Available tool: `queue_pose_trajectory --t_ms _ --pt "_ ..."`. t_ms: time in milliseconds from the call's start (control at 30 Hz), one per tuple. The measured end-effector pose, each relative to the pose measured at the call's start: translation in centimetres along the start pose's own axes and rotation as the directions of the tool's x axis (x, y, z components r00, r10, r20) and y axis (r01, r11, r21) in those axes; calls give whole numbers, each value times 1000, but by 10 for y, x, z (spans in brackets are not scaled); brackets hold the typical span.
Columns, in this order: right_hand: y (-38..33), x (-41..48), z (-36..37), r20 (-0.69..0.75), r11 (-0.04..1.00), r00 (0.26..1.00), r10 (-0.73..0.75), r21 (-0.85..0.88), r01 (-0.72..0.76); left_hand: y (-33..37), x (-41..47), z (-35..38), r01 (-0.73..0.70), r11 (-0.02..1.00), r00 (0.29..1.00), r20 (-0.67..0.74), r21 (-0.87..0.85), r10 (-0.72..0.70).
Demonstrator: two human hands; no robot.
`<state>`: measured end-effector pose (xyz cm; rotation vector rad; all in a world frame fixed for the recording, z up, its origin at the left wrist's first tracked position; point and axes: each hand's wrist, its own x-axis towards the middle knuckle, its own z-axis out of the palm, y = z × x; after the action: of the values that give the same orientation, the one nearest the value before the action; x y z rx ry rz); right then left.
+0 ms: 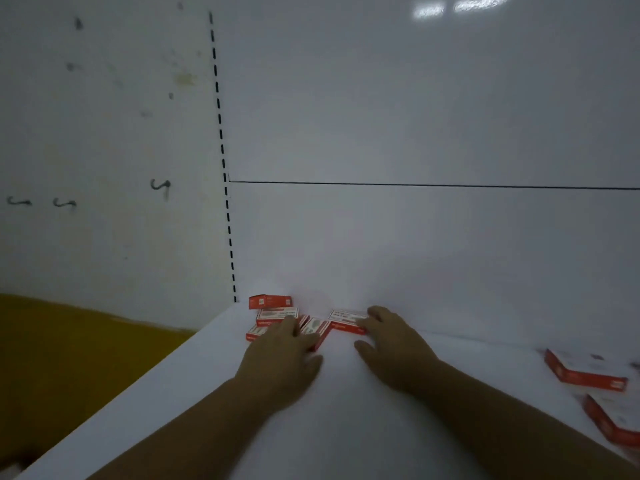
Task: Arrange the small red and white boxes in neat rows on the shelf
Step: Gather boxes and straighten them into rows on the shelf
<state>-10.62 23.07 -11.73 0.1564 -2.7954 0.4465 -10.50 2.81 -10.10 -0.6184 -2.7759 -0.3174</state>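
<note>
White shelf [194, 386] fills lower frame, its back panel above. Cluster of small red and white boxes [277, 317] sits loose and unaligned at lower centre, near the shelf's back left corner. Left hand [282, 362] lies flat over the cluster, fingers spread, grip wide, resting on boxes rather than closed on one. Right hand [391, 348] touches a single box [348, 320] with fingertips; grip wide, not enclosing it. Two more boxes [585, 370] lie apart at lower right edge.
</note>
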Motion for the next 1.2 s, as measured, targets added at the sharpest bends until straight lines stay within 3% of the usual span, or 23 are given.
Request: queue_pose_trajectory --t_ms 167,300,367,467,633,833,1067,1200 --pt "-7 -5 -6 -83 998 995 56 19 -55 -8 15 6 -56 983 992 99 -175 74" --pt "-27 -16 -14 -152 981 970 189 81 -178 -14 16 6 -68 953 996 40 -296 84" --pt "-38 -22 -16 -230 977 949 214 23 -214 -16 13 7 -48 928 999 0 -369 52" --pt "-50 -36 -30 -294 972 946 139 -144 -187 -15 6 2 -31 889 998 -62 -458 3" --pt "-42 -99 -83 -320 947 941 114 -250 -200 13 -19 -19 -225 864 971 -174 -451 161" --pt "2 -232 -176 -393 900 891 228 -264 -346 126 -68 -48 -493 753 870 -231 -435 436" --pt "68 -409 -271 -511 817 778 365 -224 -531 317 -136 -67 -598 558 776 -240 -576 583" --pt "102 -469 -298 -522 794 752 404 -208 -571 388 -148 -59 -629 501 733 -239 -595 637"
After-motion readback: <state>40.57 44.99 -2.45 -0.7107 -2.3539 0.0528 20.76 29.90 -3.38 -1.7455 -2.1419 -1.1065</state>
